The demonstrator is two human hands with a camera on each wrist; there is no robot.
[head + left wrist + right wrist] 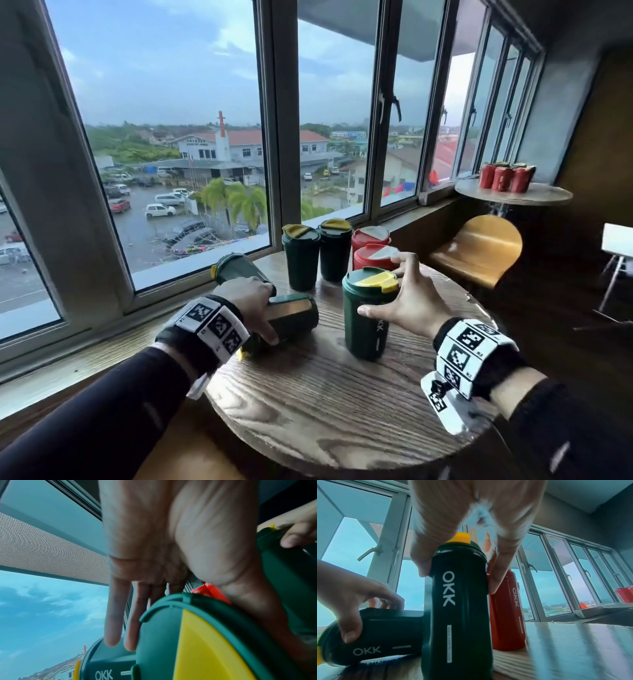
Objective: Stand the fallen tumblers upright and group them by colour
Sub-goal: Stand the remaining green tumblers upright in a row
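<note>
On the round wooden table [325,411] a dark green tumbler [294,313] with a yellow lid flap lies on its side. My left hand [263,311] grips it, thumb in front and fingers over the top; its lid [197,642] fills the left wrist view. A second green tumbler [239,270] lies behind that hand. My right hand [390,287] holds an upright green tumbler [364,325] just under its lid, thumb on one side and fingers on the other [458,577]. Two green tumblers [317,260] and two red tumblers [371,246] stand at the back.
The table sits against a window sill [239,246] below tall windows. A wooden chair [479,250] stands to the right. Beyond it a second small table [541,198] carries a cluster of red tumblers [503,178].
</note>
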